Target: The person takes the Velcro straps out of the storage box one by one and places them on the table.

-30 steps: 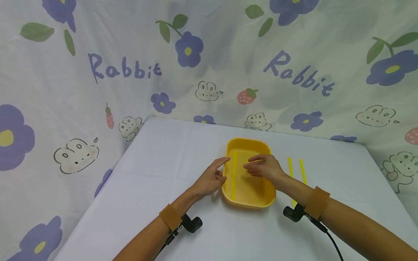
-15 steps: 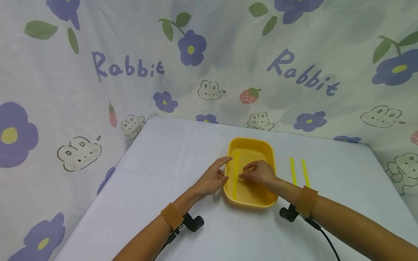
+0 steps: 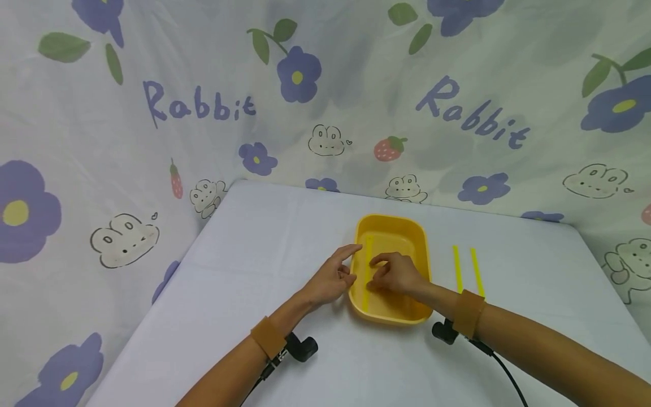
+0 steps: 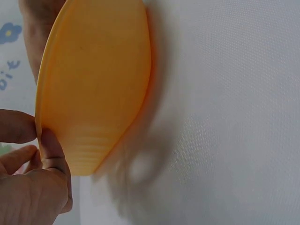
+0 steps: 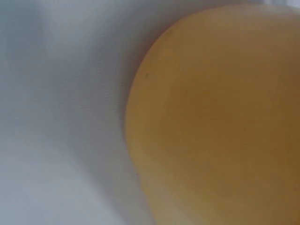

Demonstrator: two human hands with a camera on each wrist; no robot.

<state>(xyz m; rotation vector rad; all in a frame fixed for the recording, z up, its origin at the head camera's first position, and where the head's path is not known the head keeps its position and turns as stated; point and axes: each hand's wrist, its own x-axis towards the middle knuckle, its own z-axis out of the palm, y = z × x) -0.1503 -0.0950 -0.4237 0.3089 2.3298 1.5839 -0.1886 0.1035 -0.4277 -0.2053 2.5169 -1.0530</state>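
A yellow plastic tray (image 3: 418,237) stands on the white table in the head view. A thin yellow strip (image 3: 365,301) lies lengthwise along the left side of its floor. My left hand (image 3: 329,281) is at the tray's left rim; the left wrist view shows thumb and forefinger pinching the rim, the thumb on the outer wall (image 4: 93,70). Inside the tray is my right hand (image 3: 398,275), its fingers bent, thumb and forefinger apart, their tips at the strip's right edge. Only the tray's outside (image 5: 220,117) fills the right wrist view, so that hand is hidden there.
Two more yellow strips (image 3: 458,268) lie side by side on the table (image 3: 274,243) to the right of the tray, their near ends partly behind the right forearm. A printed curtain (image 3: 356,85) rises behind and left of the table.
My right hand has moved left and down inside the tray, its fingertips now at the strip. The left hand stays at the rim. The head view shifted slightly.
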